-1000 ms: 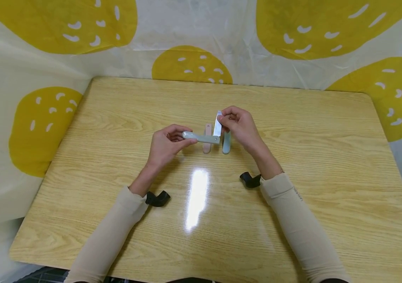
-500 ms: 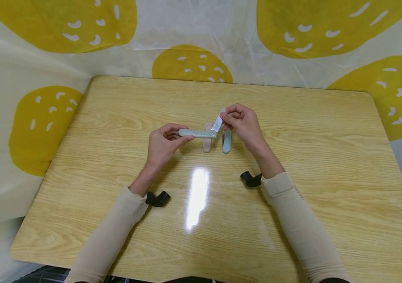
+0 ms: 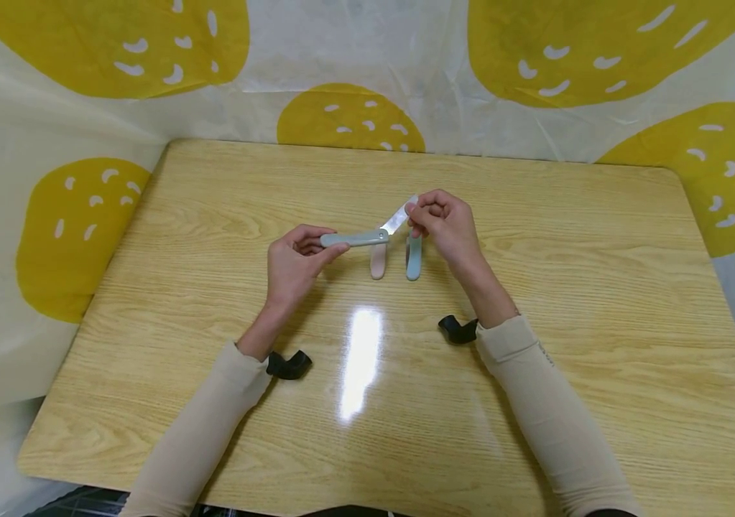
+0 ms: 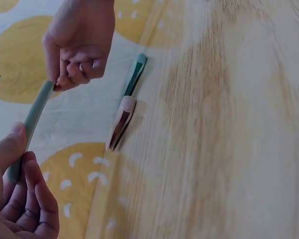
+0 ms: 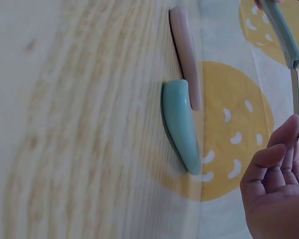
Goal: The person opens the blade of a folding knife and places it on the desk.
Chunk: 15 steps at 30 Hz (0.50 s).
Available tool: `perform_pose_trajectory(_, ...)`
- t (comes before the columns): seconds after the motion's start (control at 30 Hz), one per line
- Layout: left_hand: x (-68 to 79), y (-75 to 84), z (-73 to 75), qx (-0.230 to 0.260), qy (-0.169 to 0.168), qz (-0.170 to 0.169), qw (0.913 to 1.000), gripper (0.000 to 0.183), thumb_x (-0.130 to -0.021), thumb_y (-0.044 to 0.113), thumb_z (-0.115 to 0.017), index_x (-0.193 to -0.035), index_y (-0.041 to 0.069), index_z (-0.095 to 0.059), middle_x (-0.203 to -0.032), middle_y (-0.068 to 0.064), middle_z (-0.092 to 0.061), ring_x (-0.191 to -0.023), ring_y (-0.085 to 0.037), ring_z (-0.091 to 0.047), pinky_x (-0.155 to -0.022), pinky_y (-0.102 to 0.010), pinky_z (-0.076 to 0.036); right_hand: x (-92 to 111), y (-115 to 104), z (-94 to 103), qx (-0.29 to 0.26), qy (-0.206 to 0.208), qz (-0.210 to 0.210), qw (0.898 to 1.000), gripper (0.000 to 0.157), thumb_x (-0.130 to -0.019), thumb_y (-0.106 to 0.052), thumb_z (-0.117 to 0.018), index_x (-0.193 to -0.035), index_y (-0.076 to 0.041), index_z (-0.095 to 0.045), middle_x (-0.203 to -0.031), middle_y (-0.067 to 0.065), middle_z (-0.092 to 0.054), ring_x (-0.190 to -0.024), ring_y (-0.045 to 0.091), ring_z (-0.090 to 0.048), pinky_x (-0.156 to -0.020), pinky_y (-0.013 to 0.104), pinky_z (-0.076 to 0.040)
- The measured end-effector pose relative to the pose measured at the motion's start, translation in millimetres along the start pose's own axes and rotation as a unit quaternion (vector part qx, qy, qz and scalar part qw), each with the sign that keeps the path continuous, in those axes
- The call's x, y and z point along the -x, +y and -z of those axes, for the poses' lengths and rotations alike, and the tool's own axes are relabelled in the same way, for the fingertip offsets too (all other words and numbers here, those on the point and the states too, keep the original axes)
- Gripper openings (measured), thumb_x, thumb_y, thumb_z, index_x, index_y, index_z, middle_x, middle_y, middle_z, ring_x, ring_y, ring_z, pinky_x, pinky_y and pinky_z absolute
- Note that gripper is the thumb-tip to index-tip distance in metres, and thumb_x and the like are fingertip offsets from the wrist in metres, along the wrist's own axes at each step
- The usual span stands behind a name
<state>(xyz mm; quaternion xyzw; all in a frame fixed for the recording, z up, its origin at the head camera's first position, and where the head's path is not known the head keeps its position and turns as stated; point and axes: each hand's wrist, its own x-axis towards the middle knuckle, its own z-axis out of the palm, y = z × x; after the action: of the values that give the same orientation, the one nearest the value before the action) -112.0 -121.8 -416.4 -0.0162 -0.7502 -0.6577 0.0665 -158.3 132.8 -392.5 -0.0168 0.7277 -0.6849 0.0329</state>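
Note:
A folding knife with a grey-green handle (image 3: 354, 239) is held above the table, its blade (image 3: 399, 217) swung partly out at a wide angle. My left hand (image 3: 292, 260) grips the handle between thumb and fingers. Near the tip, the thumb and fingers of my right hand (image 3: 442, 224) pinch the blade; the right wrist view shows that blade (image 5: 295, 92) edge-on. Below on the table lie a folded pink-handled knife (image 3: 377, 264), partly covered by the held one, and a folded blue-green one (image 3: 414, 262) just under my right hand.
The wood-grain table (image 3: 567, 237) stretches out on all sides. A white cloth with yellow fruit shapes (image 3: 350, 115) stands behind its far edge. Black curved pieces (image 3: 289, 365) stick out at both cuffs.
The blade has swung from about a right angle to a wider angle from the handle. My left hand has shifted slightly up and left, and my right hand slightly up and right.

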Motion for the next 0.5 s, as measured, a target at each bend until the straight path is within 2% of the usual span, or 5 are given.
perform_pose_trajectory(0.27, 0.1, 0.9, -1.5, 0.002, 0.022, -0.007, 0.9997, 0.035, -0.082, 0.016, -0.091, -0.106, -0.004, -0.076, -0.084, 0.008, -0.076, -0.075, -0.009, -0.070, -0.064, -0.017, -0.055, 0.6, 1.2, -1.7, -0.012, 0.023, 0.011, 1.000, 0.012, -0.100, -0.014, -0.070, -0.096, -0.005, -0.063, -0.072, -0.004, -0.066, -0.059, 0.011, -0.060, -0.064, 0.023, -0.056)
perform_pose_trajectory(0.5, 0.4, 1.5, -1.4, 0.003, 0.042, -0.006, 0.9991, 0.029, -0.081, 0.018, -0.092, -0.102, 0.003, -0.079, -0.081, 0.013, -0.074, -0.073, -0.007, -0.069, -0.063, -0.017, -0.054, 2.1, 0.7, -3.2, -0.018, 0.036, 0.004, 0.999, 0.014, -0.099, -0.015, -0.072, -0.093, -0.006, -0.063, -0.070, -0.004, -0.065, -0.059, 0.009, -0.059, -0.062, 0.020, -0.055)
